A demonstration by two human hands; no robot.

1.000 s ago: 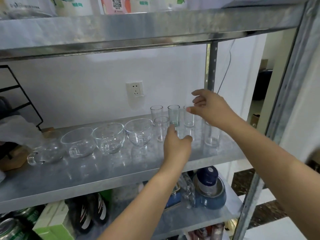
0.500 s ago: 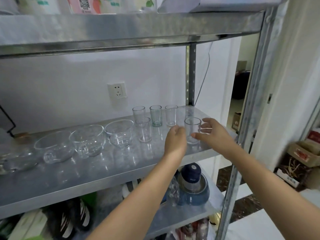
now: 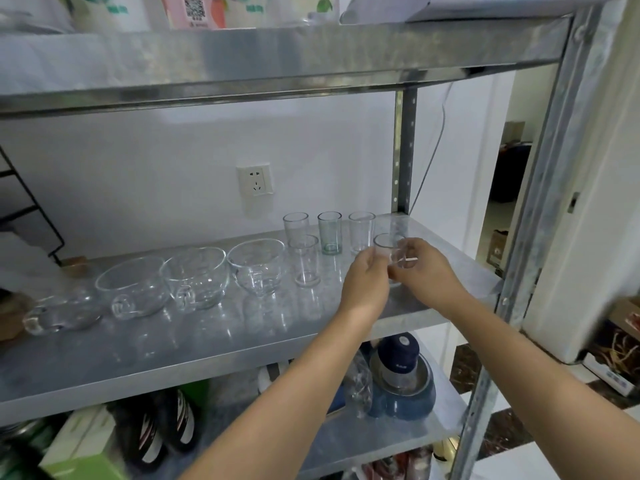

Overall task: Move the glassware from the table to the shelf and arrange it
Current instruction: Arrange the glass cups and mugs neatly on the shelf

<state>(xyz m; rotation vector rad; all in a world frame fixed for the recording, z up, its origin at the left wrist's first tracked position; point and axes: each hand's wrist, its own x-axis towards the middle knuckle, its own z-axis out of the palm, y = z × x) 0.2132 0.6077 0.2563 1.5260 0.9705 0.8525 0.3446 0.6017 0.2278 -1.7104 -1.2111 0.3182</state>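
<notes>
Over the right end of the middle shelf (image 3: 138,355), a clear tumbler (image 3: 385,245) was grasped from both sides — left hand (image 3: 366,285) and right hand (image 3: 429,271) curled around it, its base hidden; other tumblers (image 3: 329,233) stood just behind

Soft, dim daylight from the right doorway; glare on metal shelf (image 3: 242,57); blurred, wide-angle-bent edges

You are in a home storage corner. Noted: metal shelving rack (image 3: 277,53) against a wall (image 3: 138,168) with a socket (image 3: 255,180). Kitchen appliance (image 3: 398,355) and cartons (image 3: 86,443) on the lower shelf (image 3: 381,441); doorway (image 3: 509,188) to another room, far right.
</notes>
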